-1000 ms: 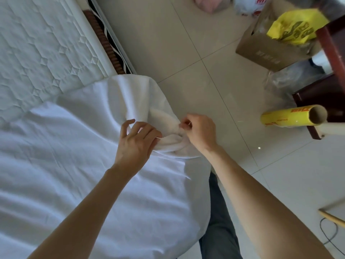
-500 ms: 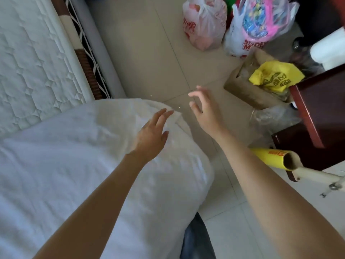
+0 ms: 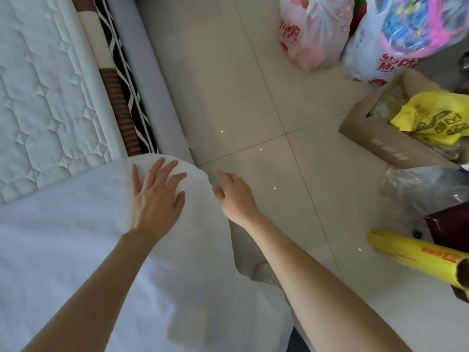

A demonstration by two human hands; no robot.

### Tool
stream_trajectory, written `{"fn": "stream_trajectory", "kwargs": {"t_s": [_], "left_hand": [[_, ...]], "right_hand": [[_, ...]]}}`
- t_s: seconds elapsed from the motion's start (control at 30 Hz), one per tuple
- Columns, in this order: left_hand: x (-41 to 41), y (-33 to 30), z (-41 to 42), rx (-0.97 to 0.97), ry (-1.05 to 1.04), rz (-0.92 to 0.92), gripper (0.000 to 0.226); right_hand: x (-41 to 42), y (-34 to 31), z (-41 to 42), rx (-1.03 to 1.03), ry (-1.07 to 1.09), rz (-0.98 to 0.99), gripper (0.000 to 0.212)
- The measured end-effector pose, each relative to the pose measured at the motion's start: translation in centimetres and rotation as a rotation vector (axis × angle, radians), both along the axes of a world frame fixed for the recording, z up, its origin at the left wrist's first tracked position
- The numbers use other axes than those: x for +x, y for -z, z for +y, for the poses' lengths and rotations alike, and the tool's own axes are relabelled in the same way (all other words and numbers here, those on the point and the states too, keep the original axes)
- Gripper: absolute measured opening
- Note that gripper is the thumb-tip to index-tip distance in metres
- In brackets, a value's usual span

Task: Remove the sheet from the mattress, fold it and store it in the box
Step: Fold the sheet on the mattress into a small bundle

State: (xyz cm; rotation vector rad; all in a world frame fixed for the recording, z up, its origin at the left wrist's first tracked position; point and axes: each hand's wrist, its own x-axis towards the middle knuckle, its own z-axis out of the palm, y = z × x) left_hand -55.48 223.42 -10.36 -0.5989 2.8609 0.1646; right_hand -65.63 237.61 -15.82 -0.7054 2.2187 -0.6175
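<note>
The white sheet (image 3: 76,250) covers the near part of the bed, its folded edge lying across the quilted white mattress (image 3: 45,92). My left hand (image 3: 154,199) lies flat on the sheet's far corner with fingers spread, holding nothing. My right hand (image 3: 234,196) hovers just past the sheet's right edge, above the floor, fingers loosely apart and empty. A brown cardboard box (image 3: 380,141) stands on the floor at the right, with a yellow bag (image 3: 431,118) and other things inside.
The bed frame's patterned side (image 3: 121,80) runs along the mattress. Two filled plastic bags (image 3: 314,34) sit on the tiled floor (image 3: 228,85) at the top right. A yellow roll (image 3: 418,255) sticks out beside dark brown furniture (image 3: 451,229).
Both hands let go of the bunched sheet corner they were pinching. The left hand now presses flat on the sheet, the right hand has opened and dropped beside the edge. The view tilted up.
</note>
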Motion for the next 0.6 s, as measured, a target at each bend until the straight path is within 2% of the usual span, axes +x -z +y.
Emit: {"fn": "stream_trajectory", "kwargs": {"t_s": [0.13, 0.2, 0.27, 0.3, 0.4, 0.47, 0.53, 0.6], "left_hand": [[0.1, 1.1, -0.6, -0.052, 0.017, -0.011, 0.034], [0.2, 1.6, -0.6, -0.082, 0.053, 0.03, 0.033], [-0.5, 2.1, -1.0, -0.116, 0.096, 0.045, 0.036], [-1.2, 2.1, -1.3, -0.157, 0.115, -0.005, 0.039], [-4.0, 1.7, -2.2, -0.358, 0.118, -0.344, 0.047], [-5.5, 1.8, -2.2, -0.444, 0.154, -0.435, 0.038], [-6.1, 1.6, -1.7, -0.408, 0.207, -0.419, 0.025], [-5.2, 1.6, -1.9, -0.253, 0.228, -0.162, 0.016]], "right_hand": [[0.2, 3.4, -3.8, 0.029, -0.01, -0.248, 0.057], [1.0, 4.0, -4.9, -0.037, 0.1, -0.305, 0.042], [2.3, 3.9, -5.3, -0.161, 0.152, -0.079, 0.015], [3.1, 3.7, -5.2, -0.218, 0.159, 0.069, 0.01], [3.6, 3.4, -4.4, -0.292, 0.207, 0.317, 0.012], [2.2, 3.4, -4.1, -0.293, 0.189, 0.389, 0.021], [0.5, 3.2, -4.0, -0.276, 0.113, 0.362, 0.035], [-0.8, 2.6, -4.5, -0.259, 0.016, 0.232, 0.048]]}}
